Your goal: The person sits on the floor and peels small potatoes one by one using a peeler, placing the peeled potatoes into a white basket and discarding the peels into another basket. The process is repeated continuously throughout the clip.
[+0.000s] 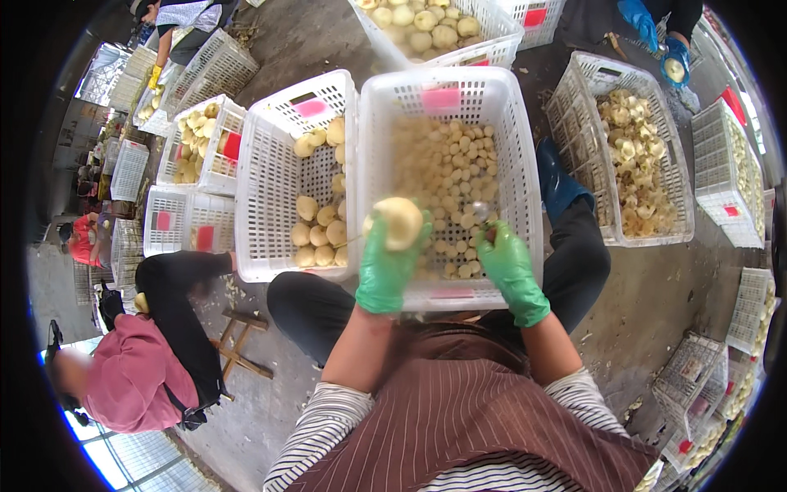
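Note:
Wearing a green glove, my left hand grips a pale, peeled round fruit, blurred at its edges. In my right hand, also gloved in green, is a small scoop with a shiny round metal head and a dark handle. The scoop is to the right of the fruit and apart from it. Both hands are over a white perforated plastic crate between my knees. Many small pale rounded pieces cover much of its bottom. Part of that layer is hidden by blur and by my hands.
A white crate of whole peeled fruits adjoins on the left. To the right, a crate holds hollowed, torn fruit pieces. A wooden stool and a seated person are at left. Another fruit-filled crate is ahead.

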Demonstrator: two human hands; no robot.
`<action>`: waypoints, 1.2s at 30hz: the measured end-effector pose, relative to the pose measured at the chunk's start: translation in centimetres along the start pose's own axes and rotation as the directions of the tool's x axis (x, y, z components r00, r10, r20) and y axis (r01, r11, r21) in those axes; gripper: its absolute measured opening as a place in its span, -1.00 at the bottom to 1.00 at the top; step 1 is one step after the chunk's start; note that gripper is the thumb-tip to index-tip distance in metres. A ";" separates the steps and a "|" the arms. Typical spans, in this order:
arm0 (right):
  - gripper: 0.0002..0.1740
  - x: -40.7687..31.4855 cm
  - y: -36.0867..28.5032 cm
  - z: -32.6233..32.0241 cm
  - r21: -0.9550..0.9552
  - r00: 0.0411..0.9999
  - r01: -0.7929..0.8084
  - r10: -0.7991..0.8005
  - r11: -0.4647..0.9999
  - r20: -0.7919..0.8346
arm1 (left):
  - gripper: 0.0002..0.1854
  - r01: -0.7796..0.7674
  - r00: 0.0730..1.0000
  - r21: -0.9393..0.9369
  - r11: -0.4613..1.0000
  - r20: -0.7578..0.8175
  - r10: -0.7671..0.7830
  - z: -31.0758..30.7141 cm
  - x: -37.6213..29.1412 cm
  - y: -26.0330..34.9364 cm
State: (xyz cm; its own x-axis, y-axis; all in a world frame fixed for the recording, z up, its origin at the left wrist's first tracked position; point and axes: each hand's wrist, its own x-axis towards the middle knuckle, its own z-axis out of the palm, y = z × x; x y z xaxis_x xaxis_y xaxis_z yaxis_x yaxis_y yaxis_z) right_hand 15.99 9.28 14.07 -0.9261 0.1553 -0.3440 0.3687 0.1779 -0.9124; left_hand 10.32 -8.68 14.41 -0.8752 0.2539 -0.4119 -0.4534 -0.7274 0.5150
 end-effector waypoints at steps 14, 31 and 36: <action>-0.37 -0.4 -6.0 -1.4 0.373 0.963 -0.052 -0.053 0.926 0.265 | 0.33 0.114 0.698 0.666 0.737 0.474 -0.537 6.2 -0.2 8.4; -0.82 -2.4 -0.9 -0.6 -0.500 0.816 0.526 -0.574 0.688 0.069 | -0.07 0.119 0.950 0.519 0.847 0.189 -0.250 3.1 -1.5 3.1; -0.82 -2.3 -0.7 0.2 -0.556 0.821 0.514 -0.562 0.654 0.098 | -0.11 -0.001 0.963 0.599 0.800 0.217 -0.161 3.3 -2.1 3.0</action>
State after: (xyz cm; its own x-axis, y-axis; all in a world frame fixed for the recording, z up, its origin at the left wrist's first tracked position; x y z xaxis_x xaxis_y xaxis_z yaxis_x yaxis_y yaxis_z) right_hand 17.84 8.56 15.46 -0.9757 -0.0680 0.2081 -0.1898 0.7362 -0.6496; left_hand 10.28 -9.26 19.32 -0.8061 0.5000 -0.3164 -0.4632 -0.2004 0.8633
